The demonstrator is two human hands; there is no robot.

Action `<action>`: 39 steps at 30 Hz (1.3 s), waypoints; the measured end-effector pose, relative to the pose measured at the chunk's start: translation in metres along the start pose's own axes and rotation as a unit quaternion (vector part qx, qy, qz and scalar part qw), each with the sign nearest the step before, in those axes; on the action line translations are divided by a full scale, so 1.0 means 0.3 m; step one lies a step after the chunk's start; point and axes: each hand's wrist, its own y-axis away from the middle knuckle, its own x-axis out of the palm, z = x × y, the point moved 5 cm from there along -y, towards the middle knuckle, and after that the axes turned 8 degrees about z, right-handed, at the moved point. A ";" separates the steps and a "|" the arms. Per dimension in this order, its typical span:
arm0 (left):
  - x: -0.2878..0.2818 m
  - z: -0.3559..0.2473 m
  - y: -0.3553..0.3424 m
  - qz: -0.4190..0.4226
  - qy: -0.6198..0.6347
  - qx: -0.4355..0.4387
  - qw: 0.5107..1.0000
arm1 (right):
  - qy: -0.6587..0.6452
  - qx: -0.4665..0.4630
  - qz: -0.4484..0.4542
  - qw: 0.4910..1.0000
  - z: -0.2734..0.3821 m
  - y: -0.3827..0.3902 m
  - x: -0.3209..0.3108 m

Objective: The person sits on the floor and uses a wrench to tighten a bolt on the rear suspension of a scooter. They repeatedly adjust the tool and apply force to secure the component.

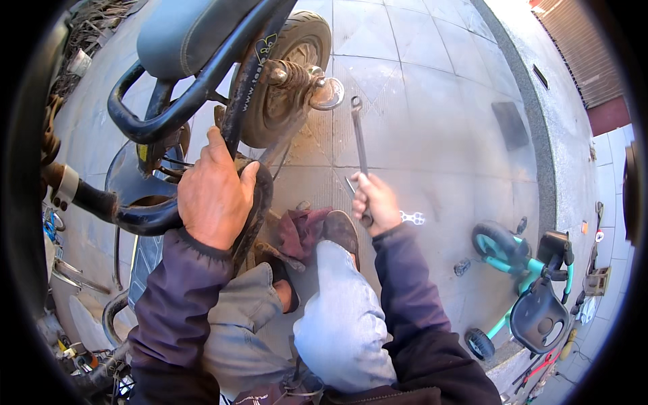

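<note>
My left hand (214,192) is closed over the black tubular frame (246,88) of a scooter-like vehicle, thumb out to the side; the undersides of its fingers are hidden. In my right hand (376,204) is a long steel wrench (360,138), its ring end pointing away from me, just right of the wheel. A second thin metal piece (349,185) shows beside that fist; I cannot tell if it is held. Beyond my left hand are a dirty wheel (293,74) and a rusty shock spring (297,73). A padded grey seat (196,37) tops the vehicle.
A flat multi-hole wrench (413,217) lies on the paving right of my right hand. A turquoise child's tricycle (533,283) stands farther right, near a raised kerb (540,135). A dark red cloth (300,233) lies by my shoes. Cluttered metal parts (74,354) fill the lower left.
</note>
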 end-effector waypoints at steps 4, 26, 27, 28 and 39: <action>-0.053 -0.016 0.031 -0.016 0.070 0.019 0.997 | 0.062 0.004 0.057 0.996 -0.002 0.088 0.051; 0.054 -0.329 0.300 0.139 0.390 0.149 0.898 | 0.066 -0.085 0.089 0.990 0.200 -0.045 0.307; 0.057 -0.333 0.302 0.133 0.403 0.156 0.892 | 0.087 -0.071 0.101 0.989 0.206 -0.052 0.314; 0.058 -0.333 0.300 0.131 0.396 0.161 0.895 | 0.108 -0.057 0.112 0.986 0.207 -0.057 0.318; 0.062 -0.353 0.329 0.068 0.350 0.224 0.907 | 0.076 -0.062 0.056 0.994 0.110 0.158 0.273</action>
